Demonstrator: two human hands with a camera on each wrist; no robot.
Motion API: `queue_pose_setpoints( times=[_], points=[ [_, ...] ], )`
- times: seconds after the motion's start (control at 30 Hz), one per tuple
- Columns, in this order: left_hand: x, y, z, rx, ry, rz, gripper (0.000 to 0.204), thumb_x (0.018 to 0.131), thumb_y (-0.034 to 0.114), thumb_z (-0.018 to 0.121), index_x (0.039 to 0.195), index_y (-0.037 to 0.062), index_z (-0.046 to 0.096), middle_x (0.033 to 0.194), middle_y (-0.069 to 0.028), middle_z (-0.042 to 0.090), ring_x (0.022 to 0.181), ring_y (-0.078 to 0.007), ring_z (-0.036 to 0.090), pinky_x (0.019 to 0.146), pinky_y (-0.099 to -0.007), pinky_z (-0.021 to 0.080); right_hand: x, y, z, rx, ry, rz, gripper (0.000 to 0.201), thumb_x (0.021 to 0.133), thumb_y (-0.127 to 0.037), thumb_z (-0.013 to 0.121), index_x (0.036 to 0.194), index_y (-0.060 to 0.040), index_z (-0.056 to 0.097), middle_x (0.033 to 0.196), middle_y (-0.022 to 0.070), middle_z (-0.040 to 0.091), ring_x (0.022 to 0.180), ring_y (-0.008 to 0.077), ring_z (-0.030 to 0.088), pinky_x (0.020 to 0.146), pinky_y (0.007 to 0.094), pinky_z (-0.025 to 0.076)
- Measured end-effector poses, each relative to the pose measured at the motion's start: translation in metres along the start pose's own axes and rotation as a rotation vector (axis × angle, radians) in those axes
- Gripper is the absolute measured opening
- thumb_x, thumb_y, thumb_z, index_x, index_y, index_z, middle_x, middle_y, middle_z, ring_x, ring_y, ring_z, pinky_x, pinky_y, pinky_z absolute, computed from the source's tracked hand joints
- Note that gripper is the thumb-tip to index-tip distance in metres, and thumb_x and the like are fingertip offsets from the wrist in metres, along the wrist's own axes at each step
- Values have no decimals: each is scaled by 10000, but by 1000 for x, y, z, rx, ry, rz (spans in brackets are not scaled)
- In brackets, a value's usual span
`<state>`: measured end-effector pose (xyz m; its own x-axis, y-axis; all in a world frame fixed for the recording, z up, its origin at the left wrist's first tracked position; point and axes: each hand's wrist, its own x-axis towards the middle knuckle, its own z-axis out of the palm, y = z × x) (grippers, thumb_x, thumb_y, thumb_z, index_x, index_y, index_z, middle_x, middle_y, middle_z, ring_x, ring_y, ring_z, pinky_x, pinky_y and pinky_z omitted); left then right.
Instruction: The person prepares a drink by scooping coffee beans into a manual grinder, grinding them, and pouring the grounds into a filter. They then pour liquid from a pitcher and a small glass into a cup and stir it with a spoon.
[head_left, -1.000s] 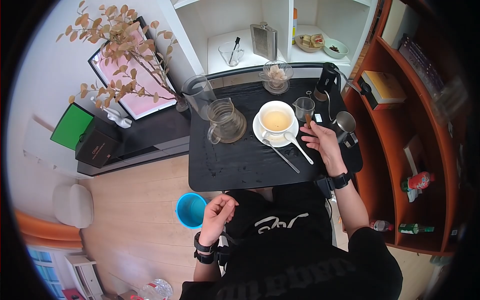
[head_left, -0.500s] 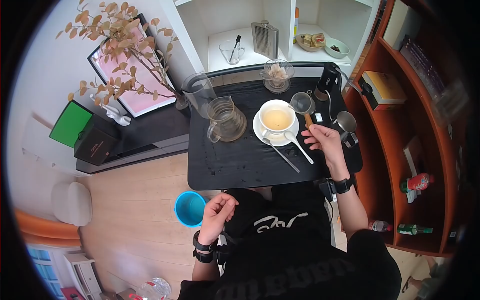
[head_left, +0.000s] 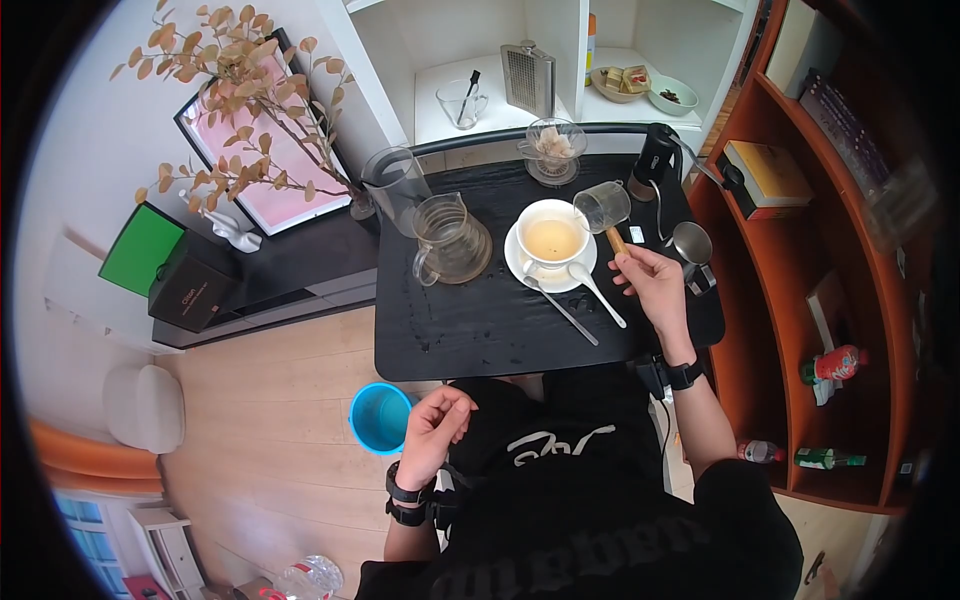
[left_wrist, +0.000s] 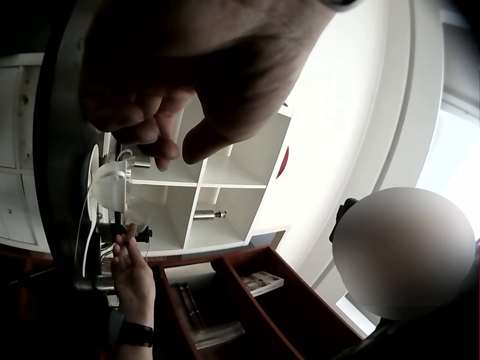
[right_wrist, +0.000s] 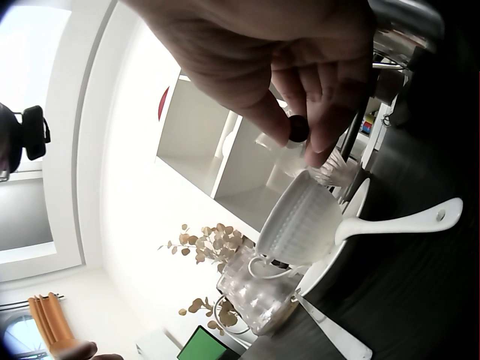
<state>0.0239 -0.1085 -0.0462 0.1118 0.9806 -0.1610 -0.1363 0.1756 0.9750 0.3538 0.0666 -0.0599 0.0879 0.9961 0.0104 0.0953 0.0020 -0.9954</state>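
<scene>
My right hand (head_left: 655,290) pinches the wooden handle (head_left: 616,240) of a small clear glass pitcher (head_left: 602,207). The pitcher is tipped to the left, its spout at the right rim of a white cup (right_wrist: 300,217) that holds pale yellow liquid. Beneath the cup is a white saucer (head_left: 513,258). A white spoon (head_left: 602,300) leans on the saucer's near right side, and a slim metal stirrer (head_left: 565,313) lies beside it, its tip at the saucer. Over my lap, near the table's front edge, my left hand (head_left: 437,425) hangs loosely curled, holding nothing.
Left of the cup stand a ribbed glass jug (head_left: 452,240) and a tall glass vessel (head_left: 398,190). A glass dripper (head_left: 555,172) is behind it. To the right are a black handheld device (head_left: 655,152) with a cord and a metal pitcher (head_left: 692,243). A blue bucket (head_left: 358,420) sits on the floor.
My right hand has lifted the small glass pitcher by its handle and tipped it left toward the cup. The left hand stays where it was.
</scene>
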Motion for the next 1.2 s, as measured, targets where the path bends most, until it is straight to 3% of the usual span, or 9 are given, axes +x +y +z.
queue_pose_setpoints(
  times=[0.27, 0.37, 0.47, 0.67, 0.77, 0.87, 1.07, 1.2],
  points=[
    [2, -1, 0, 0, -14, -8, 181, 1048, 202, 565, 987, 47, 636, 693, 58, 526, 615, -13, 440, 557, -184, 335, -4, -3, 3, -88, 74, -37, 365, 921, -188, 747, 1218, 18, 692, 872, 42, 738, 742, 77, 687, 613, 212, 519],
    [3, -2, 0, 1, -13, -15, 181, 1049, 200, 562, 987, 46, 635, 695, 58, 525, 618, -12, 439, 559, -183, 338, -5, -4, 3, -140, 54, -24, 344, 958, -169, 692, 1258, -2, 672, 956, 42, 757, 767, 64, 675, 637, 199, 507],
    [4, -3, -1, -4, -7, -19, 181, 1050, 199, 560, 986, 47, 635, 696, 59, 525, 618, -11, 440, 560, -183, 339, -6, -4, 4, -153, 79, -49, 339, 950, -163, 703, 1247, 0, 680, 929, 37, 752, 758, 57, 670, 629, 199, 503],
    [2, -3, -1, -6, -13, -19, 183, 1050, 197, 560, 981, 45, 633, 689, 56, 522, 614, -13, 440, 556, -185, 337, -9, -1, 8, -243, 137, -193, 323, 920, -132, 738, 1204, 17, 703, 851, 30, 731, 733, 56, 660, 644, 206, 509],
    [1, 0, 0, -29, -26, -11, 186, 1051, 196, 558, 979, 42, 632, 682, 54, 520, 609, -16, 439, 553, -187, 334, -9, -3, 10, -257, 154, -268, 310, 893, -113, 754, 1164, 32, 711, 852, 99, 743, 724, 96, 683, 646, 231, 526],
    [0, 1, 1, -42, -33, -10, 187, 1051, 196, 557, 978, 41, 631, 680, 52, 521, 604, -18, 438, 552, -188, 333, -10, -6, 10, -313, 135, -283, 321, 911, -111, 741, 1200, 24, 702, 840, 42, 726, 734, 75, 665, 691, 221, 530],
    [1, 2, 1, -30, -29, -11, 186, 1051, 196, 557, 978, 41, 631, 682, 53, 523, 608, -20, 439, 555, -190, 334, -8, 1, 9, -223, 97, -193, 316, 932, -116, 720, 1223, 5, 697, 888, 46, 743, 750, 53, 662, 653, 193, 502],
    [1, 1, 1, -31, -27, -22, 186, 1051, 195, 556, 976, 44, 633, 686, 53, 525, 612, -18, 441, 558, -188, 334, -7, 1, 6, 142, -14, 52, 308, 966, -170, 688, 1224, -2, 685, 936, 59, 754, 722, 43, 657, 608, 177, 486]
  ],
)
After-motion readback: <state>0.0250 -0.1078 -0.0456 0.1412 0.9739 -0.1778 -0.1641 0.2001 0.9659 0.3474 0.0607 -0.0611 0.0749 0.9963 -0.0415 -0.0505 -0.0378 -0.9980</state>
